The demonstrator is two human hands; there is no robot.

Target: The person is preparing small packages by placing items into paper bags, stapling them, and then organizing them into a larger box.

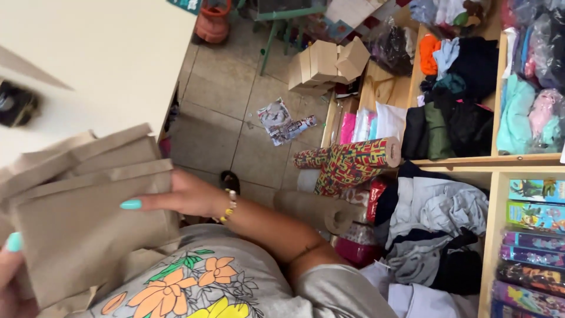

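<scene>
Both hands were on the stack of brown paper bags (88, 218), held in the air just below the pale bench (100, 59) edge and above the flowered grey shirt (206, 282). The right hand (182, 194) clamped the stack's right edge, thumb laid flat across the front, fingers hidden behind. The left hand (12, 277) pinched the lower left corner, only partly in view. The bags' long axis ran slantwise, tilting up toward the bench. The right hand sat nearer the stack's middle. A patterned fabric roll (353, 162) lay well apart, away from the bench.
</scene>
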